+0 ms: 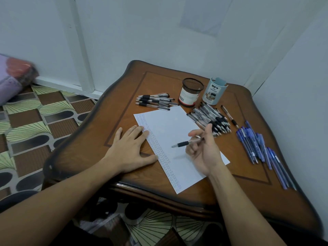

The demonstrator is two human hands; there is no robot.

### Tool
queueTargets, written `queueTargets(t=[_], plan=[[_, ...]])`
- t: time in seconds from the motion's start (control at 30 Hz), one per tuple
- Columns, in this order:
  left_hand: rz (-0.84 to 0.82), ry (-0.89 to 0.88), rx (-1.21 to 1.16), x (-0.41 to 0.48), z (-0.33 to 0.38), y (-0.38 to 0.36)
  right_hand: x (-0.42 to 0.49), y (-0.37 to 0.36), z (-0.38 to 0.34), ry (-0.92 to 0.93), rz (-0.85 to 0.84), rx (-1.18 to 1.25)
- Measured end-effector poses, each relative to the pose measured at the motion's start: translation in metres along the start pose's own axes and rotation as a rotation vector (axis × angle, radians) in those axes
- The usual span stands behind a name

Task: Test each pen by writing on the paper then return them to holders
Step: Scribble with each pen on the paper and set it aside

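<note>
A white sheet of paper [174,137] lies on the wooden table [248,174], with rows of small writing along its left edge. My left hand [129,150] rests flat on the table, its fingertips pressing the paper's left edge. Above the paper, my right hand [204,150] holds a clear pen with a black grip [186,143], tip pointing left and off the sheet. A black mesh holder [190,92] and a pale blue holder [213,94] stand at the back; I see no pens in them.
Several black-grip pens [156,101] lie left of the holders, and a bigger pile [211,119] lies right of the paper. Several blue pens [260,151] lie near the table's right edge. Walls close in behind and to the right. Patterned floor is on the left.
</note>
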State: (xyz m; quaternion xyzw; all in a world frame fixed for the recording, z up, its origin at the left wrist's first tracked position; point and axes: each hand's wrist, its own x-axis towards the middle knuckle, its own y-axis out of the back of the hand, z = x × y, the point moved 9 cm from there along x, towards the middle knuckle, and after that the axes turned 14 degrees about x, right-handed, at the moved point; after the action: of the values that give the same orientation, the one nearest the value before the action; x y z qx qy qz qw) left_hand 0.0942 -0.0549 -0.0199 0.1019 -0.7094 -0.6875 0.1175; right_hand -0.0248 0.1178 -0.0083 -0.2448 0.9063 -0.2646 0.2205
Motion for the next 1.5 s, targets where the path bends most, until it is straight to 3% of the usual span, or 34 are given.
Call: queueTargets(t=[0.27,0.4,0.53,1.5], plan=[[0.012,0.036,-0.007,-0.001,-0.002,0.003,0.000,-0.010,0.007,0.164,-0.178,-0.376],[-0.003,0.039,0.005,-0.001,-0.002,0.003,-0.001,-0.021,0.020,0.115,-0.281,-0.613],[-0.013,0.038,0.023,0.000,-0.002,0.002,0.000,-0.012,0.015,0.206,-0.169,-0.840],[-0.012,0.018,0.040,-0.001,-0.001,-0.001,0.002,-0.009,0.021,0.238,-0.171,-0.774]])
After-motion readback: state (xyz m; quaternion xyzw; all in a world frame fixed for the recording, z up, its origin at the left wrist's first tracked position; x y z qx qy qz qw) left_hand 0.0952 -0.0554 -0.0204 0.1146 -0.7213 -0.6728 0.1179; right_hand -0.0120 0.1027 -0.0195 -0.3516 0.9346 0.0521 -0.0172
